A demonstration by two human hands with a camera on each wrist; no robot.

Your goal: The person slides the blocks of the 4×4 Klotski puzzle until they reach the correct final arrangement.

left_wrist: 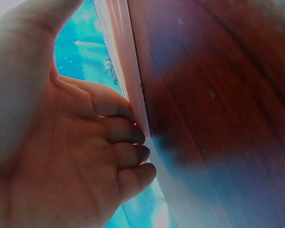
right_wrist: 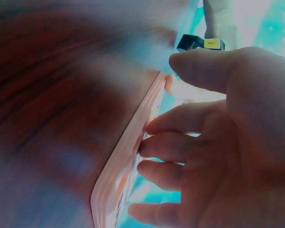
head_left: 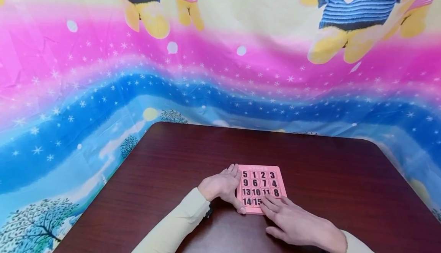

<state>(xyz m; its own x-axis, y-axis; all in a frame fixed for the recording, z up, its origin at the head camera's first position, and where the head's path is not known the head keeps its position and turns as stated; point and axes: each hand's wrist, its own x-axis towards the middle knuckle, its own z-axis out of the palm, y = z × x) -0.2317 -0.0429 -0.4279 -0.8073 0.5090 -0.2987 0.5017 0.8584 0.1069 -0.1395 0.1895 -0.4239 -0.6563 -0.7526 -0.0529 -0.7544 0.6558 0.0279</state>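
Observation:
A pink sliding number puzzle with bold black numerals on square tiles lies flat on the table. My left hand rests along its left edge, fingers toward the far left corner and thumb at the near left one. In the left wrist view, the fingertips meet the side of the puzzle's frame. The right hand reaches over the near right corner, its extended fingers touching the lower tiles and covering the end of the bottom row. Its thumb lies off the frame.
The dark brown wooden table has rounded far corners. Behind and beside it hangs a colourful cloth with bears, snowflakes and trees. A small black device with a yellow label sits at the left wrist.

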